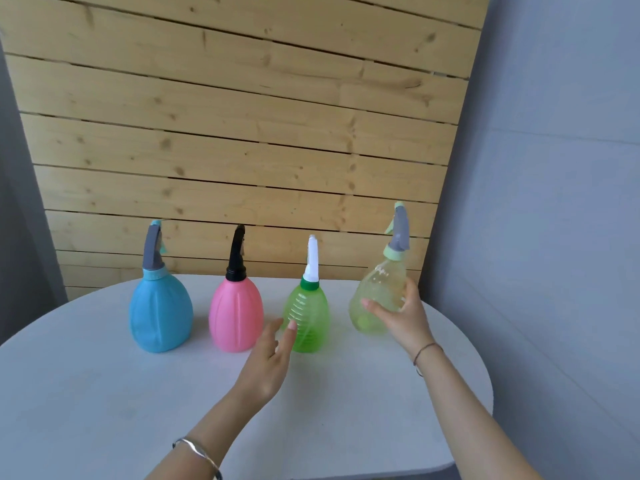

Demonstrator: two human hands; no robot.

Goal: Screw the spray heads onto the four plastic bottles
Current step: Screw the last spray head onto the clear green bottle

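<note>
Four spray bottles stand in a row on the white round table (pixel 104 393). From left: a blue bottle (pixel 161 310) with a grey head, a pink bottle (pixel 235 315) with a black head, a green bottle (pixel 310 317) with a white head, and a pale yellow clear bottle (pixel 377 296) with a grey head. All spray heads sit on their necks. My right hand (pixel 401 318) grips the pale yellow bottle's body, which leans slightly. My left hand (pixel 272 355) hovers with fingers straight, fingertips at the green bottle's lower left side.
A wooden plank wall (pixel 242 133) rises right behind the table. Grey walls (pixel 554 202) flank it on both sides. The table's right edge curves close to the pale yellow bottle.
</note>
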